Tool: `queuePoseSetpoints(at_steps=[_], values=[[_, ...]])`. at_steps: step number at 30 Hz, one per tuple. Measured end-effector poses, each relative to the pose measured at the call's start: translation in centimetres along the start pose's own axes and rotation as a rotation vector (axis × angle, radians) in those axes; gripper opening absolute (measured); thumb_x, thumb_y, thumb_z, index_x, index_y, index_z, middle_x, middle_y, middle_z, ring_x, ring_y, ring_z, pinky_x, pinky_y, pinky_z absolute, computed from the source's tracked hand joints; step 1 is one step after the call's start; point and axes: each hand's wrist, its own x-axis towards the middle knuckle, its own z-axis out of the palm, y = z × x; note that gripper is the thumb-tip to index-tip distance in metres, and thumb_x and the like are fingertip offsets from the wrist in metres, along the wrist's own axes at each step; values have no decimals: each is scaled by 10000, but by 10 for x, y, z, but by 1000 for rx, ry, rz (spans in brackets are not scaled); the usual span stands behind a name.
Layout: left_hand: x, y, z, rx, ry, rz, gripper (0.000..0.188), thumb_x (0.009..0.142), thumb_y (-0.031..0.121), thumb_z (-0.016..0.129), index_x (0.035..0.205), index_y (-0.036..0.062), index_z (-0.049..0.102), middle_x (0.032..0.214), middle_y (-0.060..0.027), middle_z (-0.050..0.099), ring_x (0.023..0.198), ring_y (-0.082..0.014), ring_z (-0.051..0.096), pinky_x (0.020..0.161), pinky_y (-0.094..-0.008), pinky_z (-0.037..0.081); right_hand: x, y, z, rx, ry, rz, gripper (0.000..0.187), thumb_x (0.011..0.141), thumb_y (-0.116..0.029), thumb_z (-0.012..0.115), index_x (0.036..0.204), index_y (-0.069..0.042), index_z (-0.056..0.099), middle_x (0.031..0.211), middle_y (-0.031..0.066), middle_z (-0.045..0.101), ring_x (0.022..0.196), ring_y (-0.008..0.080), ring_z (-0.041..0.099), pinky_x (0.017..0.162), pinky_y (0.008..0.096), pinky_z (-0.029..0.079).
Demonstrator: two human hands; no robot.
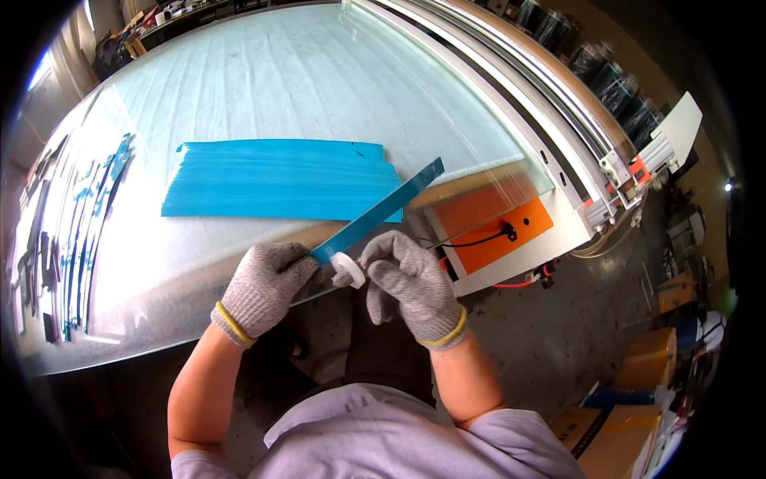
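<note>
Both my hands wear grey knit gloves with yellow cuffs. My left hand [270, 287] is closed on the lower end of a narrow blue strip [387, 209], which slants up to the right over the table's near edge. Beside that end is a small white disc [348, 270], perhaps a roll of tape; what carries it is unclear. My right hand [411, 281] is just right of the disc, thumb and fingers pinched together; what they hold is too small to make out. Behind the strip lies a wide stack of similar blue strips [275, 180], partly covered by it.
The large glass-topped table [263, 88] has several dark and blue strips [88, 231] at its left. Along its right runs a white rail machine [586, 172], with an orange panel [495, 231] and black cable near my right hand. Cardboard boxes [614, 439] stand on the floor, lower right.
</note>
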Motion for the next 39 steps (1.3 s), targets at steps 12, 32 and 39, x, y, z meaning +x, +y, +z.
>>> queuePoseSetpoints(at_steps=[12,32,39], values=[[-9,-2,11,303,39,115,210,939,216,634,945,20,709,833,-222,678,799,-419,664,707,-478,521,1,44,9,-819,434,-419,108,848,-1,776,885,-6,675,794,94,692,716,164,667,664,286,528],[-23,2,16,-68,55,75,186,959,132,623,951,-39,694,692,-155,637,596,-231,642,577,-361,514,-12,-11,9,61,-119,-45,160,1052,-109,496,1156,7,529,1071,172,666,921,261,706,836,353,591],[-32,16,21,-97,65,46,171,969,116,635,967,-41,702,721,-154,638,644,-167,605,638,-354,517,-22,13,3,-179,96,-70,206,970,-17,677,1148,-15,573,1057,37,621,956,88,628,862,234,541]])
